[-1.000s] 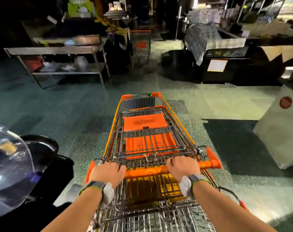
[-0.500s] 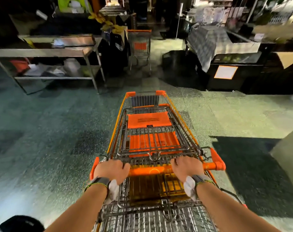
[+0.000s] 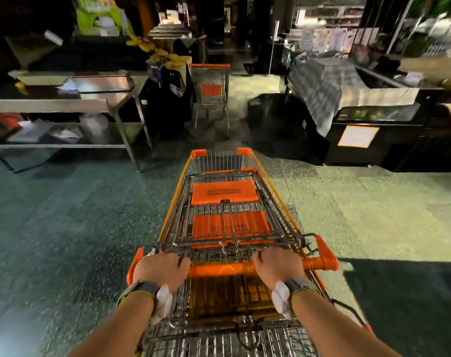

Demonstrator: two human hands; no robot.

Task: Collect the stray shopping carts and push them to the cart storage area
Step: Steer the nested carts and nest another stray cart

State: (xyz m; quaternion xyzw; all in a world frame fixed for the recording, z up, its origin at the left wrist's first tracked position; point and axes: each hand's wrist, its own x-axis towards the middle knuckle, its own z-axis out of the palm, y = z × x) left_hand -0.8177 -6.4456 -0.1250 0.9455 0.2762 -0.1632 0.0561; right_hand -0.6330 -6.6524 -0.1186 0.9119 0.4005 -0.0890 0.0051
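a: what are your hands doing right now?

b: your left hand (image 3: pixel 160 269) is gripping the orange handle (image 3: pixel 220 268) of the nested carts (image 3: pixel 227 220) near its left end, fingers curled over the bar. your right hand (image 3: pixel 278 266) is gripping the same bar further right, short of the right end cap. the two hands are sitting apart, with bare handle showing between them.

a: and where are the carts sitting?

b: they're standing on the speckled floor (image 3: pixel 72 222) straight in front of you, one basket tucked inside another, noses pointing ahead. another cart (image 3: pixel 211 89) is standing well ahead, roughly in line with them, facing you.

a: what's lying around them?

b: a steel table (image 3: pixel 64 104) is standing at the far left with clutter on its lower shelf. a black display case (image 3: pixel 373 130) with a covered top is standing at the far right.
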